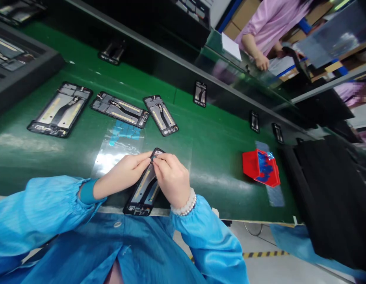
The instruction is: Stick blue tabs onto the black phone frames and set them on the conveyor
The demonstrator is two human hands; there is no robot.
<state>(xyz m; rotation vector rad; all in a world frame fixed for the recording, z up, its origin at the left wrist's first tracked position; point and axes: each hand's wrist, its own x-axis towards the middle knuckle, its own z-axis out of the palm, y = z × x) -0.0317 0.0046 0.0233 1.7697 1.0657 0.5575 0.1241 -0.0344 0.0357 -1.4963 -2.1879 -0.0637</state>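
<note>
A phone frame point(145, 185) with a dark ribbon cable and pale yellow strips lies tilted at the bench's front edge, before my body. My left hand point(126, 173) meets its far end from the left, thumb and forefinger pinched together. From the right, my right hand point(172, 177) is bent over the same end with its fingertips closed. A small bluish bit seems to sit between the fingertips, too small and covered to name. Just beyond my left hand, blue film pieces point(126, 131) stick to a clear sheet point(107, 157).
Three more phone frames point(62, 110) lie beyond my hands on the green bench point(212, 165). A red bin point(250, 165) of blue pieces stands right, near stacked black trays point(333, 189). A dark tray point(26, 79) is at left. Across the partition, a person in pink point(268, 23) works.
</note>
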